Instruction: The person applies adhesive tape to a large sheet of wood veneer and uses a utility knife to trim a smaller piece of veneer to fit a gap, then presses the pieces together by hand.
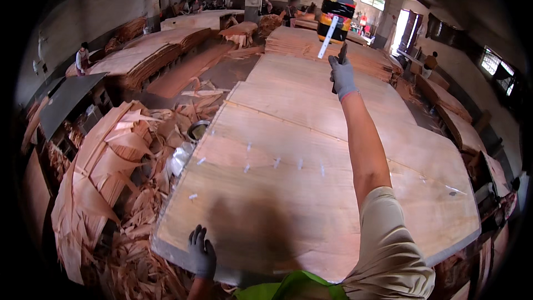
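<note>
A large table-like stack of pale wood veneer sheets (pixel 266 116) spreads in front of me, with several small white tape pieces on its surface. My left hand (pixel 202 254), in a grey glove, is low at the stack's near left edge. Its fingers are partly spread and nothing shows in them. My right arm reaches far forward. My right hand (pixel 344 78), also gloved in grey, is closed around a narrow dark tool (pixel 342 53), whose kind I cannot make out. Just beyond it hangs a tape-wrapped bundle (pixel 336 14), black and yellow, with a white perforated strip (pixel 328 38).
Torn veneer scraps (pixel 144 228) heap along the left side, beside a leaning pile of veneer (pixel 105 161). More veneer stacks (pixel 150 50) stand farther back. A person (pixel 82 58) is at the far left, another (pixel 430 62) at the right. A round dark container (pixel 197 130) touches the stack's left side.
</note>
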A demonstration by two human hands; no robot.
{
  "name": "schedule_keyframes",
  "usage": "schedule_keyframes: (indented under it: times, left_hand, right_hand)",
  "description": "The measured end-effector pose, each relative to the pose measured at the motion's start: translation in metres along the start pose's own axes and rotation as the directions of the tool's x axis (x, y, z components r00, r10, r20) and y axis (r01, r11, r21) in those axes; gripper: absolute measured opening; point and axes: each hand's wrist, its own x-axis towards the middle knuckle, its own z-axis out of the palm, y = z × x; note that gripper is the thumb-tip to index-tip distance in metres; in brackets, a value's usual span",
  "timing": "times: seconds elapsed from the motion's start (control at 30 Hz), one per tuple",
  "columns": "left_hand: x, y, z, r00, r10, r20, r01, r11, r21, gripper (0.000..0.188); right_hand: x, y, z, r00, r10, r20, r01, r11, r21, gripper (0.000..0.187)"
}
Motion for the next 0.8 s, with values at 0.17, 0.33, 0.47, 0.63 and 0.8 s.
schedule_keyframes:
  times: [0.17, 0.33, 0.47, 0.63, 0.8]
  left_hand:
    - [0.025, -0.042, -0.001, 1.0, 0.002, 0.014, -0.002, 1.0, 0.005, 0.038]
    - [0.114, -0.003, 0.039, 0.973, 0.228, 0.04, -0.219, 0.963, -0.159, 0.03]
    - [0.214, 0.085, 0.077, 0.985, 0.163, 0.052, -0.071, 0.665, -0.744, 0.035]
    - [0.276, 0.242, 0.047, 0.773, 0.486, 0.408, 0.125, 0.513, -0.849, 0.04]
    - [0.257, 0.268, 0.015, 0.526, 0.839, 0.141, -0.622, 0.492, -0.609, 0.037]
  right_hand:
    - [0.022, -0.004, 0.032, 0.998, -0.002, -0.059, 0.005, 0.998, 0.058, 0.019]
    - [-0.046, -0.003, 0.024, 0.997, 0.056, -0.044, -0.046, 0.977, 0.207, 0.016]
    - [-0.137, 0.012, 0.023, 0.995, 0.102, -0.013, -0.099, 0.987, 0.128, 0.02]
    - [-0.284, 0.004, -0.007, 0.936, 0.31, 0.164, -0.339, 0.92, 0.196, 0.016]
    - [-0.391, -0.006, -0.07, 0.931, 0.262, 0.253, -0.319, 0.922, 0.219, 0.017]
